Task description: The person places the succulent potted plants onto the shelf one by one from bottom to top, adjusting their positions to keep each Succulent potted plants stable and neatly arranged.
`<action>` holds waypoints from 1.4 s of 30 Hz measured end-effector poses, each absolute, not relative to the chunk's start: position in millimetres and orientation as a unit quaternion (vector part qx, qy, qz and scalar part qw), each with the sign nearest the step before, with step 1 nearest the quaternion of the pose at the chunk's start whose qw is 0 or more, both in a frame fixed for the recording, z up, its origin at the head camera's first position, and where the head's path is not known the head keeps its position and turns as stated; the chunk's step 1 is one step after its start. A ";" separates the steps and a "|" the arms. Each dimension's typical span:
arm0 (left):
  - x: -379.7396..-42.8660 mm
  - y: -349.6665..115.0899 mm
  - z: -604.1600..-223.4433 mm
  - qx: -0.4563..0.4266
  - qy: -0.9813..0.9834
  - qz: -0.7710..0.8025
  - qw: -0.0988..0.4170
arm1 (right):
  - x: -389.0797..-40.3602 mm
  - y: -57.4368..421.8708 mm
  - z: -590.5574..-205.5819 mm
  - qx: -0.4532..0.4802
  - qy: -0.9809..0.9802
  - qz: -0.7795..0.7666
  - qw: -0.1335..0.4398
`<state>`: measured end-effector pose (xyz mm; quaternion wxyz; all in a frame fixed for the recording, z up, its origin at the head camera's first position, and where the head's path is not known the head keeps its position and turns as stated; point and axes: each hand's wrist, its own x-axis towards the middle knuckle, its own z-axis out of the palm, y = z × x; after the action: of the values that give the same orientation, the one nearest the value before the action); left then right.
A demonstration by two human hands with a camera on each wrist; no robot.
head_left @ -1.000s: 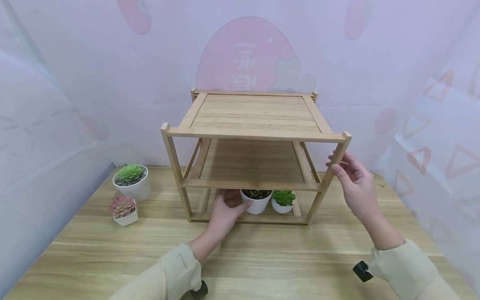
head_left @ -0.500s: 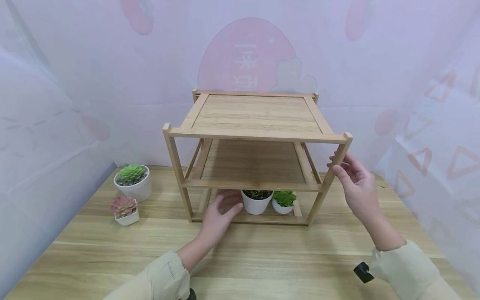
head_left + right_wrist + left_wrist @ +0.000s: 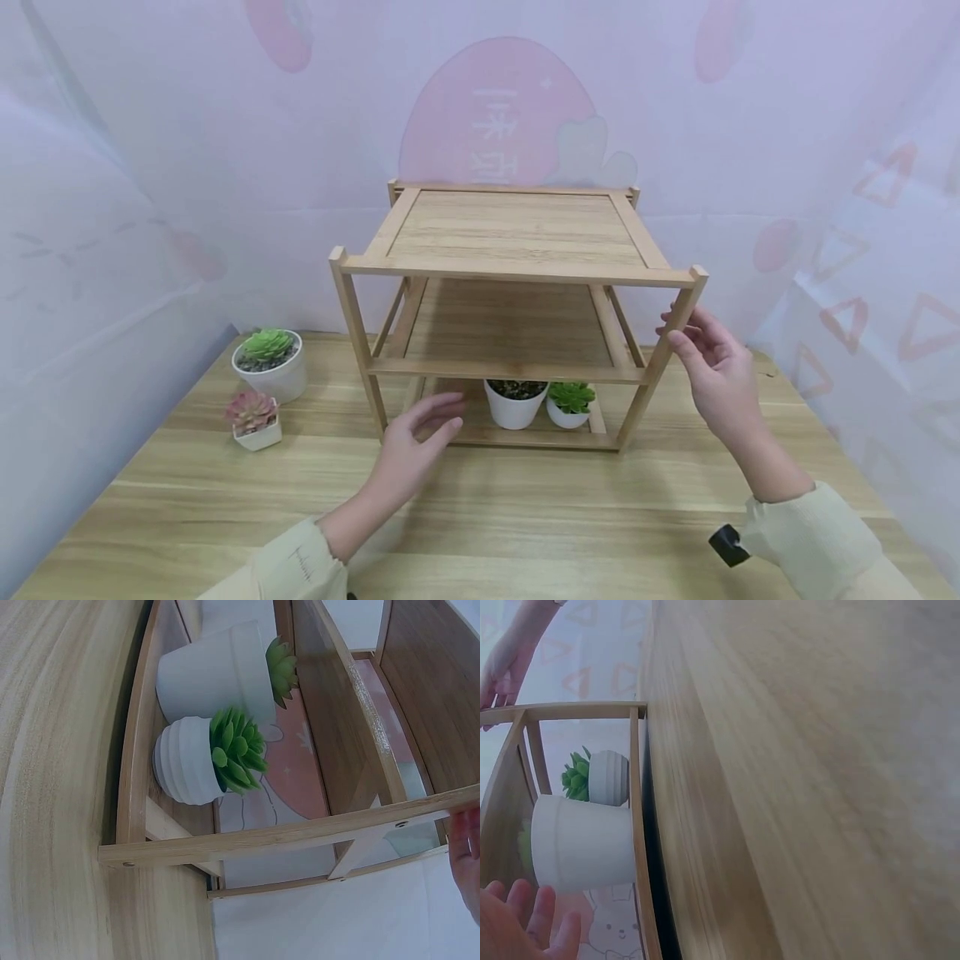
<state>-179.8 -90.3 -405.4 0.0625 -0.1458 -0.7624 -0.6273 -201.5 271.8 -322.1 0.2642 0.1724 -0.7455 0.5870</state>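
A three-tier wooden shelf rack [image 3: 517, 232] stands on the table. On its bottom tier sit a larger white pot [image 3: 513, 412] of dark soil and, to its right, a small ribbed white pot [image 3: 184, 760] with a green succulent [image 3: 237, 752]. In the right wrist view a succulent [image 3: 281, 673] also shows in the larger pot; the middle tier hides it from the head. My left hand [image 3: 411, 444], fingers spread and holding nothing, is at the rack's lower left front, apart from the pots. My right hand [image 3: 718, 377] holds the right front post between thumb and fingers.
Left of the rack, a round white pot [image 3: 283, 382] with a green succulent stands behind a small white pot [image 3: 258, 437] with a pink one. Pale printed cloth [image 3: 300, 167] hangs behind and at both sides of the wooden table [image 3: 525, 517].
My left hand has let go of the larger white pot and drawn back to the left, out of the bottom tier. My right hand stays on the post.
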 end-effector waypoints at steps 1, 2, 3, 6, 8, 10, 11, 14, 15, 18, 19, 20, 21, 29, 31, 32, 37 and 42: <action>-177.9 -92.4 -404.7 -0.147 -0.762 -0.627 0.063 | -201.6 271.8 -322.0 0.172 -0.745 0.588 0.265; -176.1 -94.6 -404.0 -0.149 -0.763 -0.626 0.065 | -201.7 272.0 -322.0 0.173 -0.744 0.588 0.265; -174.8 -96.9 -403.6 -0.149 -0.764 -0.624 0.064 | -201.8 272.1 -322.0 0.173 -0.744 0.589 0.265; -171.5 -103.4 -402.1 -0.147 -0.770 -0.617 0.068 | -202.1 272.6 -321.9 0.175 -0.743 0.590 0.265; -169.5 -107.4 -401.2 -0.147 -0.773 -0.612 0.073 | -201.6 272.4 -321.6 0.175 -0.741 0.593 0.263; -166.8 -111.2 -399.6 -0.145 -0.774 -0.612 0.078 | -201.3 271.7 -321.3 0.175 -0.738 0.597 0.262; -165.3 -113.3 -398.7 -0.144 -0.774 -0.612 0.079 | -201.1 271.3 -321.1 0.174 -0.736 0.600 0.261; -160.9 -120.1 -396.2 -0.140 -0.775 -0.611 0.081 | -200.7 270.9 -321.5 0.175 -0.733 0.603 0.261; -159.3 -122.7 -395.3 -0.138 -0.776 -0.609 0.082 | -200.7 270.7 -321.5 0.174 -0.731 0.606 0.261; -154.8 -130.8 -392.9 -0.130 -0.782 -0.603 0.089 | -200.6 270.5 -321.4 0.172 -0.730 0.607 0.262; -153.2 -133.6 -392.1 -0.126 -0.785 -0.599 0.092 | -200.5 270.6 -321.3 0.171 -0.730 0.607 0.263; -151.6 -136.5 -391.5 -0.125 -0.787 -0.596 0.097 | -200.4 270.6 -321.3 0.171 -0.731 0.607 0.263; -149.8 -139.2 -391.1 -0.122 -0.790 -0.592 0.102 | -200.3 270.6 -321.3 0.170 -0.730 0.607 0.263; -138.9 -160.0 -384.9 -0.119 -0.801 -0.567 0.151 | -200.5 270.8 -320.3 0.167 -0.733 0.605 0.263; -138.2 -164.7 -383.1 -0.119 -0.804 -0.561 0.158 | -200.5 271.1 -319.9 0.167 -0.731 0.607 0.263; -138.0 -166.9 -382.3 -0.118 -0.806 -0.558 0.162 | -200.4 271.3 -319.8 0.167 -0.729 0.609 0.263; -138.3 -179.2 -380.0 -0.121 -0.805 -0.549 0.188 | -199.7 271.3 -319.7 0.167 -0.729 0.611 0.259; -142.0 -194.6 -380.4 -0.117 -0.797 -0.550 0.221 | -199.8 270.9 -320.9 0.167 -0.730 0.610 0.258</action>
<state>-142.0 -194.6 -380.4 0.2210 -0.1173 -0.7970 -0.5498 -199.8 270.9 -320.9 0.2579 0.1675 -0.7304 0.6099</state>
